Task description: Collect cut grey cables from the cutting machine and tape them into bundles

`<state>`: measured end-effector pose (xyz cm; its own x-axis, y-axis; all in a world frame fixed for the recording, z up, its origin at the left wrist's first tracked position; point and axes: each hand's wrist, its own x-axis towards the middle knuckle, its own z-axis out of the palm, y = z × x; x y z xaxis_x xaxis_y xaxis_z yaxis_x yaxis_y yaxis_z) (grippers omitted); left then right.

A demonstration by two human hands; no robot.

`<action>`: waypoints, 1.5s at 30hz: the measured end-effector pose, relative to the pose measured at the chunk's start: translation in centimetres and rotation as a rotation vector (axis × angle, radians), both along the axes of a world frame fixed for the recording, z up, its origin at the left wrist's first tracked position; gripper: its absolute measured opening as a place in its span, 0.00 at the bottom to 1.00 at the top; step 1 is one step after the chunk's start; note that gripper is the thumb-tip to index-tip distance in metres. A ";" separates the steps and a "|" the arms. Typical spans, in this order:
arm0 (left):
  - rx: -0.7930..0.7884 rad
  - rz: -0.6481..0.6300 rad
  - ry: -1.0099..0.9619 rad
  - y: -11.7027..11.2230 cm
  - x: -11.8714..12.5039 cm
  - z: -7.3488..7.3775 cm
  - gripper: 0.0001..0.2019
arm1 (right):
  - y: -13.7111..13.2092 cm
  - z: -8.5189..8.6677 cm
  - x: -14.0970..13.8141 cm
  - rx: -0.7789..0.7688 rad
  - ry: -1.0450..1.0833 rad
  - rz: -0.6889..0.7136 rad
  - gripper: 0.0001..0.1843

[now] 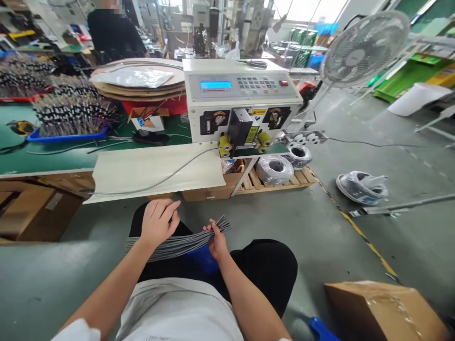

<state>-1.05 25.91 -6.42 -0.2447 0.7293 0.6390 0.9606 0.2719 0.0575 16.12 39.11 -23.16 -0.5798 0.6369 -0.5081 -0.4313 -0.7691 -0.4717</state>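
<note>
My right hand (217, 242) is closed around a bundle of cut grey cables (177, 246) near its right end, where the tips fan out. The bundle lies across my lap, its left part passing beneath my left forearm. Above it, near the front edge of a cream sheet (159, 170), hovers my left hand (160, 221), fingers loosely bent and apart, with nothing visible in them. A single grey cable (177, 169) runs from the yellow rollers of a wire cutting machine (241, 104) down across that sheet. The machine's blue display is lit.
Left on the green bench (14, 158) stands a blue tray (67, 135) of wired parts. Cable coils (275, 169) rest on a pallet below the machine. A fan (362, 52) stands right, a cardboard box (387, 308) front right. Another person (113, 35) is behind the bench.
</note>
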 end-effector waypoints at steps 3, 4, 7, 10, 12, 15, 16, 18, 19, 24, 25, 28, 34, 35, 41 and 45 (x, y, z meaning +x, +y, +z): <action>0.020 0.081 -0.033 4.1 -1.2 3.7 0.24 | 0.0 -0.5 0.2 -0.007 -0.020 0.006 0.23; 0.003 0.121 -0.053 5.0 -1.7 4.6 0.26 | 0.0 -0.6 0.4 -0.006 -0.023 0.006 0.23; -0.107 0.206 -0.114 6.4 -2.9 5.7 0.30 | 0.2 -0.9 0.7 0.010 -0.026 0.005 0.22; -0.216 0.190 -0.148 6.0 -3.3 5.2 0.26 | 0.4 -0.7 0.8 0.006 -0.026 0.003 0.22; -0.202 0.142 -0.163 5.2 -3.3 4.6 0.21 | 0.5 -0.6 0.7 -0.003 -0.035 0.009 0.23; -0.073 0.084 -0.125 3.9 -3.0 3.7 0.14 | 0.5 -0.5 0.5 -0.001 -0.054 0.023 0.24; -0.042 0.065 -0.091 3.5 -2.7 3.3 0.12 | 0.5 -0.5 0.4 0.000 -0.059 0.027 0.24; -0.050 0.020 -0.034 2.7 -1.8 2.1 0.10 | 0.4 -0.4 0.2 0.001 -0.064 0.039 0.24; -0.087 0.000 -0.031 2.3 -1.0 1.2 0.09 | 0.4 -0.3 0.1 0.003 -0.065 0.045 0.23; -0.389 0.014 -0.200 0.1 3.2 -4.4 0.12 | 0.4 0.1 -0.1 0.029 -0.042 0.045 0.20; -0.443 0.024 -0.234 -0.3 3.8 -5.5 0.13 | 0.4 0.1 -0.1 0.031 -0.029 0.040 0.19; -0.557 0.021 -0.291 -1.1 4.7 -7.7 0.14 | 0.2 -0.1 0.1 0.033 0.009 0.036 0.18; -0.581 0.035 -0.256 -1.3 4.4 -8.5 0.14 | 0.1 -0.1 0.5 0.031 0.067 0.040 0.17; -0.577 0.033 -0.245 -1.3 4.4 -8.5 0.14 | 0.1 0.0 0.5 0.026 0.070 0.042 0.17; -0.589 0.009 -0.233 -1.0 4.6 -8.2 0.13 | 0.1 0.2 0.4 -0.006 0.065 0.047 0.16; -0.602 -0.031 -0.217 -0.8 4.5 -7.8 0.13 | 0.1 0.2 -0.3 0.005 0.037 0.001 0.13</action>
<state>3.45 25.10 -14.25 -0.2954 0.9539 0.0532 0.9522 0.2895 0.0972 15.82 39.20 -22.97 -0.5984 0.6392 -0.4831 -0.4478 -0.7668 -0.4599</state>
